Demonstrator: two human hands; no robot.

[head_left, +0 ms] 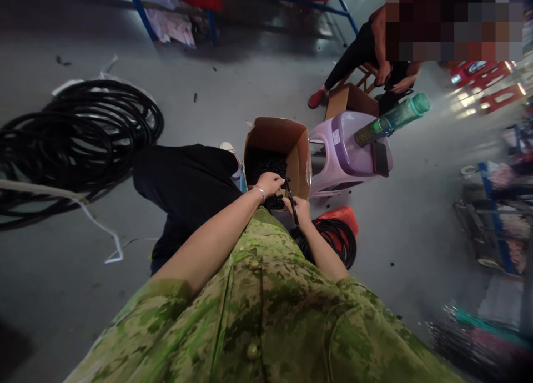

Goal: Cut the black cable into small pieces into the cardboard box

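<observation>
An open cardboard box (303,150) stands in front of me, with many small black pieces (272,164) heaped inside. Above its near side, my left hand (270,183) is closed in a pinch on a small black piece (283,182). My right hand (300,210) wraps round a slim, long black object (293,205), whose upper end reaches my left fingertips. Whether this is a tool or a length of black tube is too small to tell.
Coiled black hose (83,133) lies at left; another black coil (343,244) sits beside a red bag (347,219). A purple stool (345,161) bears a green bottle (400,116) and a phone (380,159). A person (370,44) sits beyond.
</observation>
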